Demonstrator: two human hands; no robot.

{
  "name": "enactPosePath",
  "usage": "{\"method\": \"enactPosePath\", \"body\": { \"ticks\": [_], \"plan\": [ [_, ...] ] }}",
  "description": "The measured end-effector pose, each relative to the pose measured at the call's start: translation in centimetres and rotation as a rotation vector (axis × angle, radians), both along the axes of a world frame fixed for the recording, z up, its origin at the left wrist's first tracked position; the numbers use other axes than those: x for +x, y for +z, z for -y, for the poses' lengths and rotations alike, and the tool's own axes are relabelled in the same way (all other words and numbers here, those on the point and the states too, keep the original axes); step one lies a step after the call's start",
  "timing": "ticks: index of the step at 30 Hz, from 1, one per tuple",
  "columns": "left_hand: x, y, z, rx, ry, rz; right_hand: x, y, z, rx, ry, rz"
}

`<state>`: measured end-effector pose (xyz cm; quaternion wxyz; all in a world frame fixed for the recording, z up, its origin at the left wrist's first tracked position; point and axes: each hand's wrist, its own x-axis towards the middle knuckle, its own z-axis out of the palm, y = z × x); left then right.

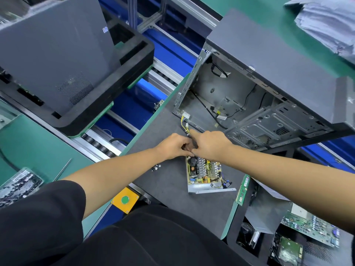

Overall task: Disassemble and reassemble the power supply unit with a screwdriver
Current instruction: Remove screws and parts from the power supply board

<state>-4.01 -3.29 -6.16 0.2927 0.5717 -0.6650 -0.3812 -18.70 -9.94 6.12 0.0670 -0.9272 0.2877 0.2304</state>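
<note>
The opened power supply unit (205, 174) lies on the dark grey mat, its yellow circuit board and silver base tray exposed. Both hands meet at its far end. My left hand (173, 146) has curled fingers pinching something small there, hidden between the hands. My right hand (208, 144) is curled round the black cable bundle, index finger stretched along it. Yellow and black wires (185, 124) run from the hands to a white connector (186, 114). A few loose screws (156, 167) lie left of the unit. No screwdriver is visibly held.
An open computer case (259, 89) lies on its side behind the unit. A second case (51, 60) rests in a black tray on the conveyor at left. RAM stick (243, 190), motherboard (311, 225) and hard drive (290, 250) lie at right. Thin metal rod (63, 168) and parts box (17, 186) at left.
</note>
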Motion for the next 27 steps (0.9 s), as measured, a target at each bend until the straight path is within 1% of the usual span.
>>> {"method": "enactPosePath", "body": {
  "ticks": [1,3,4,5,6,7,8,11,12,13,14,16,18,19,22,23,24,25,26,27],
  "plan": [
    [0.0,0.0,-0.1,0.006,0.008,0.01,-0.2,0.2,0.5,-0.044,0.217,-0.006],
    [-0.1,-0.2,-0.1,-0.016,0.02,-0.005,-0.2,0.8,1.4,-0.03,0.567,-0.055],
    [-0.2,-0.2,-0.2,-0.029,0.022,-0.005,0.0,0.9,1.9,-0.015,0.669,-0.106],
    [-0.2,-0.2,-0.2,-0.029,0.022,0.002,0.2,1.0,2.0,-0.01,0.698,-0.146],
    [-0.3,-0.1,-0.3,-0.022,0.017,0.006,0.3,1.0,1.9,-0.013,0.665,-0.156],
    [-0.2,-0.1,-0.2,-0.018,0.012,0.005,0.4,0.9,1.5,-0.012,0.566,-0.13],
    [-0.2,-0.1,-0.2,-0.016,0.016,0.005,0.4,0.6,1.0,-0.005,0.404,-0.086],
    [-0.2,-0.4,-0.2,-0.019,0.038,0.013,0.5,-0.6,-1.0,0.039,-0.19,0.059],
    [-0.2,-0.4,-0.2,-0.024,0.04,0.008,0.7,-0.9,-1.4,0.07,-0.346,0.087],
    [-0.2,-0.5,-0.1,-0.019,0.039,0.001,0.9,-0.8,-1.5,0.113,-0.451,0.102],
    [-0.2,-0.4,-0.1,-0.012,0.037,-0.003,1.1,-0.5,-1.4,0.165,-0.504,0.108],
    [-0.2,-0.3,-0.2,-0.008,0.034,-0.002,1.3,0.5,-0.8,0.306,-0.501,0.093],
    [-0.1,-0.3,-0.2,-0.007,0.025,-0.005,1.1,1.7,-0.2,0.384,-0.391,0.04],
    [-0.2,-0.3,-0.1,0.0,0.019,-0.009,1.0,2.2,0.1,0.353,-0.285,0.008],
    [-0.1,-0.3,-0.1,0.003,0.036,0.002,1.0,2.5,0.7,0.055,0.218,-0.1],
    [-0.2,-0.2,-0.2,-0.01,0.035,-0.008,1.2,2.6,0.8,-0.017,0.371,-0.129],
    [-0.2,-0.1,-0.2,-0.03,0.02,-0.025,1.3,2.6,0.9,-0.048,0.477,-0.159],
    [-0.2,0.0,-0.2,-0.048,0.001,-0.034,1.4,2.6,1.1,-0.044,0.528,-0.18],
    [-0.2,0.0,-0.2,-0.048,-0.009,-0.031,1.4,2.5,1.1,-0.026,0.528,-0.184],
    [-0.1,0.1,-0.2,-0.031,-0.002,-0.018,1.3,2.4,1.2,0.0,0.479,-0.16]
  ]
}}
